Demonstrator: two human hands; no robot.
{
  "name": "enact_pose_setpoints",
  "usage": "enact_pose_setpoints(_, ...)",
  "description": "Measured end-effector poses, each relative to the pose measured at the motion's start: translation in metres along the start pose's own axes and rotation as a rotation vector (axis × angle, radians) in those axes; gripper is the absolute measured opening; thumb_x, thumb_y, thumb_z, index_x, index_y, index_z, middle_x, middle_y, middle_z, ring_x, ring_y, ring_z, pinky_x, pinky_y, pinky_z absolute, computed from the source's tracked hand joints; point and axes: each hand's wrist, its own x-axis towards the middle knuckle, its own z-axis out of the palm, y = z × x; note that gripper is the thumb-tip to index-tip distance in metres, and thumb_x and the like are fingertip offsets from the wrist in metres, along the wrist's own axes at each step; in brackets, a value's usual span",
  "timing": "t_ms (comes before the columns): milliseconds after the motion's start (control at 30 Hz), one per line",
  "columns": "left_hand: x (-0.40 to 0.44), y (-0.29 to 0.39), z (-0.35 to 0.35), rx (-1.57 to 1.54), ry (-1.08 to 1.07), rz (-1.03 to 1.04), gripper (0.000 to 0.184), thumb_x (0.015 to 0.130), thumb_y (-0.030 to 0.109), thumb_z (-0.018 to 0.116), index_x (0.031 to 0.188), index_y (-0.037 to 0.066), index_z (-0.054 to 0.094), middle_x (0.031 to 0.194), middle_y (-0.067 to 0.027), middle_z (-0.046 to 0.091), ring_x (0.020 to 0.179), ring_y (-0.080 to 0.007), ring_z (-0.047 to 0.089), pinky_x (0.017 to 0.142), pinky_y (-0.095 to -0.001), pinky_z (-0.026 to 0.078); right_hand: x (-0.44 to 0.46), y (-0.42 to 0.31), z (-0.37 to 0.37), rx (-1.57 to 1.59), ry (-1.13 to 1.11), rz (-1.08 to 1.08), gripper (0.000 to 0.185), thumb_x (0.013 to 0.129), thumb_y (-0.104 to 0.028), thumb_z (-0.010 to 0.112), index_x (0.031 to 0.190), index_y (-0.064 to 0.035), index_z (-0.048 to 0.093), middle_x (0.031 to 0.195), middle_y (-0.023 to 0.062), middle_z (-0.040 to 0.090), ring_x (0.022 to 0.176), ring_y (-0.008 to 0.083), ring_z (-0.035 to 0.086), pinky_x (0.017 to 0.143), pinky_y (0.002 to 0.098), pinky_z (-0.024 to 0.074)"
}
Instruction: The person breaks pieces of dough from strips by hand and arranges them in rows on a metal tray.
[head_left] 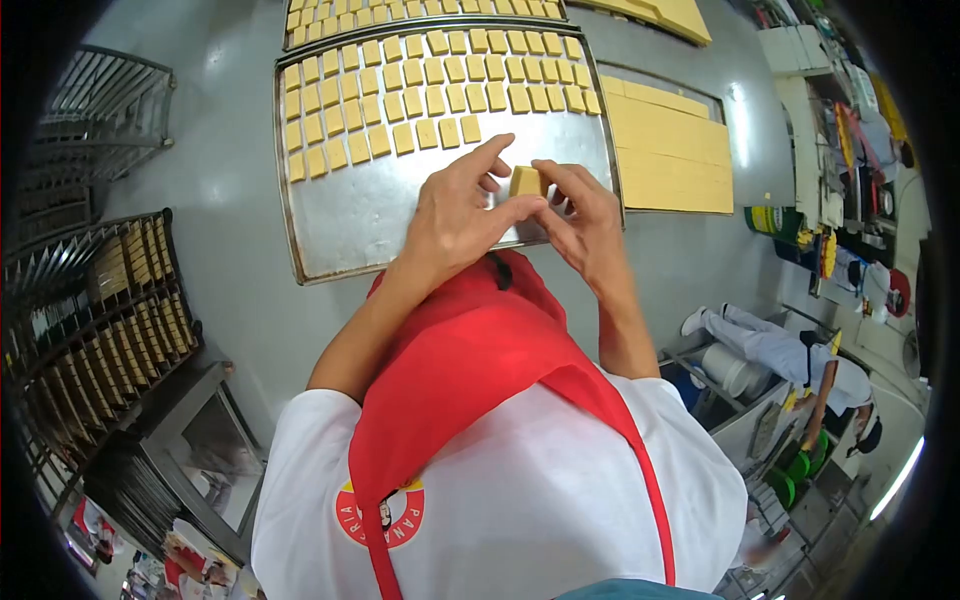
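I have the right hand (583, 212) pinching a pale yellow, flat-sided block (525, 182) toward the tray (345, 232)'s near edge; my left hand (450, 215) spreads beside it.

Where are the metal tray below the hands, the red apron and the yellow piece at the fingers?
Metal tray (350, 220), head view: bare surface, left side.
Red apron (460, 355), head view: middle of the front.
Yellow piece (525, 182), head view: its flat face.
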Motion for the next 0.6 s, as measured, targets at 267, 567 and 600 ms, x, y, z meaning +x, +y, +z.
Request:
enact_pose_setpoints(267, 0.009, -0.003, 0.021, -0.649, 0.010, -0.264, 0.044, 0.097, 0.014, 0.077, 0.134, -0.005, 0.064, 0.096, -0.0084, 0.074, 0.082, -0.0095, 0.069, 0.071, -0.0245, 0.058, 0.000, 0.030, 0.007, 0.728, -0.005, 0.376, 0.048, 0.085, 0.006, 0.080, 0.132, -0.0008, 0.070, 0.103, 0.0075, 0.075, 0.079, 0.0092, 0.068, 0.072, 0.0263, 0.0567)
enact_pose_setpoints(567, 0.018, 0.007, 0.033, -0.472, 0.010, -0.335, 0.021, 0.096, 0.020, 0.080, 0.107, 0.003, 0.072, 0.085, -0.0009, 0.071, 0.074, -0.0059, 0.063, 0.064, -0.0198, 0.047, 0.006, 0.032, 0.008, 0.836, 0.108, 0.269, 0.038, 0.091, 0.010, 0.073, 0.128, 0.0021, 0.071, 0.123, 0.0126, 0.074, 0.107, 0.0161, 0.072, 0.092, 0.0285, 0.0595)
enact_pose_setpoints(600, 0.018, 0.006, 0.035, -0.451, 0.032, -0.285, 0.022, 0.096, 0.019, 0.080, 0.106, 0.002, 0.073, 0.086, -0.0013, 0.072, 0.074, -0.0061, 0.062, 0.066, -0.0205, 0.048, 0.004, 0.035, 0.009, 0.801, 0.083, 0.205, 0.038, 0.091, 0.010, 0.073, 0.128, 0.0020, 0.071, 0.124, 0.0131, 0.074, 0.110, 0.0170, 0.071, 0.094, 0.0295, 0.0594)
